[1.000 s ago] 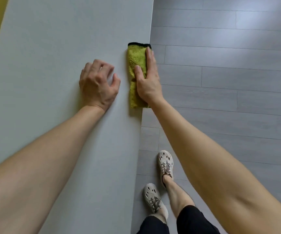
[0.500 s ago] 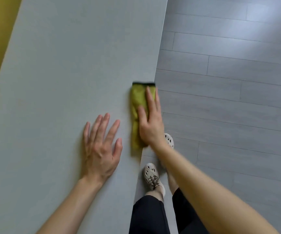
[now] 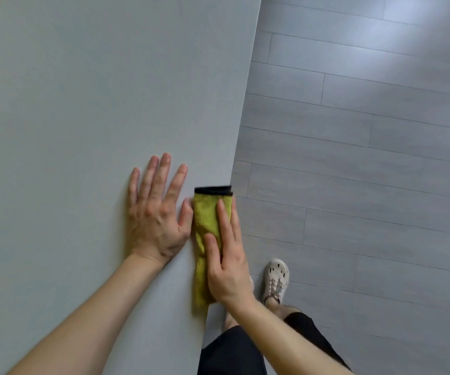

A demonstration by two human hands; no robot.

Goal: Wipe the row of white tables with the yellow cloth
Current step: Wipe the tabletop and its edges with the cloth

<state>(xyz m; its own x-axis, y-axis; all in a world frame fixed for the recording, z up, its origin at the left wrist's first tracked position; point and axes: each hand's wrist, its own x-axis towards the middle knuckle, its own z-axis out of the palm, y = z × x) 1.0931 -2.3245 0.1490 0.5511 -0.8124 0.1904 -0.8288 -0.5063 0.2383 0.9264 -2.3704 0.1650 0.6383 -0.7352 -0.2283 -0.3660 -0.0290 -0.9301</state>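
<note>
Right hand: the right hand is laid flat, fingers extended, pressing the yellow cloth onto the desk; nothing is gripped, the cloth is only pinned under the palm and fingers.
Left hand: the left hand is spread open and flat on the desk, its thumb touching the cloth's left edge.
Cloth position: the folded strip lies along the desk's right edge, its black-trimmed end pointing away from the person.
Change: over the last second the cloth has been drawn back along the edge toward the body, and the left hand, curled before, has been opened and brought up beside it.
Meaning for the task: a pull stroke along the edge strip is judged nearly finished; the broad surface to the left is taken as work not yet shown done.
Floor: a shoe is seen on the grey planks beside the desk.
</note>
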